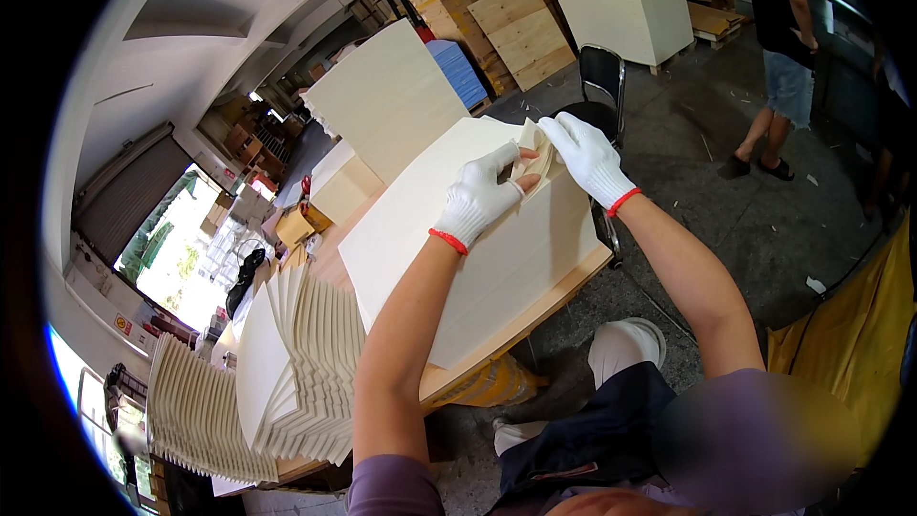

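Observation:
A thick stack of large cream paper sheets (420, 239) lies on the wooden table in front of me. At its far right corner is a small layered bunch of cream paper (535, 161), its edges slightly fanned. My left hand (482, 193), in a white knit glove with a red cuff and bare thumb and fingertip, pinches the near left side of this bunch. My right hand (587, 158), gloved the same way, closes over its right side with the fingers bent down; its thumb is hidden. Whether the bunch is attached to the stack, I cannot tell.
Fanned stacks of cream sheets (320, 363) stand at the left table end, beside another ridged stack (196, 411). A tall cream stack (392, 96) rises beyond. A black chair (602, 81) stands past the right corner. Another person (785, 57) stands at the far right.

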Tool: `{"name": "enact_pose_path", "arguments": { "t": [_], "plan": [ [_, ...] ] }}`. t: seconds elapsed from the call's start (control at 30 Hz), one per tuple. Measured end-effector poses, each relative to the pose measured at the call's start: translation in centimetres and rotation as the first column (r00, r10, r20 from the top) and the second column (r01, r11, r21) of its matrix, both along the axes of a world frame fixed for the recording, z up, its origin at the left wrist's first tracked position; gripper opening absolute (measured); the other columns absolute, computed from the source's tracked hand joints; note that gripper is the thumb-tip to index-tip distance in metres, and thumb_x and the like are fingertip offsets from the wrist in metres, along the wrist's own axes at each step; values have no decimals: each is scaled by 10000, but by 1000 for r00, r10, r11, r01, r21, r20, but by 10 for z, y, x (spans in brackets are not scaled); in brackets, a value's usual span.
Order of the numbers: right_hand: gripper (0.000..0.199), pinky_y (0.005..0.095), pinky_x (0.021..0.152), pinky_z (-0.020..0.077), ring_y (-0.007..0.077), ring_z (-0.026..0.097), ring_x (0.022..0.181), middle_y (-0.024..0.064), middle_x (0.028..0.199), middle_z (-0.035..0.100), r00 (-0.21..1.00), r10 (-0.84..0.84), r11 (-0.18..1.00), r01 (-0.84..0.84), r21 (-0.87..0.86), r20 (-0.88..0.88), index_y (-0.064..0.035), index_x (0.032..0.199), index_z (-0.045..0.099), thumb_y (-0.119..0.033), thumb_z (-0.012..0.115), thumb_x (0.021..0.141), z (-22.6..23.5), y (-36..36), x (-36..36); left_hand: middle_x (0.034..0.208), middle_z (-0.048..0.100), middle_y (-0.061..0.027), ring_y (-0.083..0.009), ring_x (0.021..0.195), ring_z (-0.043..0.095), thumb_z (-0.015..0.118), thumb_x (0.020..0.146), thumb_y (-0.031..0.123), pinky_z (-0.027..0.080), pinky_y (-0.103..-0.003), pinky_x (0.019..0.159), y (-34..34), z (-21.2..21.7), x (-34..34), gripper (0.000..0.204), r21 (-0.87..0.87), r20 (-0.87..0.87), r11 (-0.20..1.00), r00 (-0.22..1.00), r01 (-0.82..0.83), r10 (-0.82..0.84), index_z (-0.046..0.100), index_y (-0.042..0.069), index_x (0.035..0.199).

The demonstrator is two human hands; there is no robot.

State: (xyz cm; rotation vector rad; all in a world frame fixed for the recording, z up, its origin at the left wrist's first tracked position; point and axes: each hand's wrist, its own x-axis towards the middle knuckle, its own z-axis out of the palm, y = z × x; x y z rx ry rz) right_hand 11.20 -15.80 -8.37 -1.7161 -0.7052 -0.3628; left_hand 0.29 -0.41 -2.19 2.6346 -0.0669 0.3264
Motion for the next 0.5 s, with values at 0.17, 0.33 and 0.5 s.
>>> {"name": "enact_pose_path", "arguments": {
  "t": [0.17,0.33,0.5],
  "plan": [
    [519,467,685,421,424,563,774,218,770,549,996,23,999,-21,29,-82,-24,871,555,-509,438,1011,5,-2,-4,937,693,-114,-208,861,651,589,968,237,499,-322,821,2,1,0,297,-64,19,997,999,36,-35,665,164,1246],
    [492,457,674,425,408,564,748,208,752,548,998,-5,1000,5,-1,-59,-27,862,544,-490,467,1008,4,-2,-6,918,692,-115,-205,827,648,601,966,246,500,-331,799,1,4,-2,317,-23,10,1000,1000,-19,19,644,171,1270],
    [485,459,672,426,410,564,750,208,761,551,1000,-4,1000,5,29,-21,-28,864,536,-486,467,1007,-3,-1,0,985,709,-92,-179,862,646,704,893,209,509,-332,809,-10,8,-6,363,-6,-53,1000,999,-12,11,644,159,1247]
  ]
}}
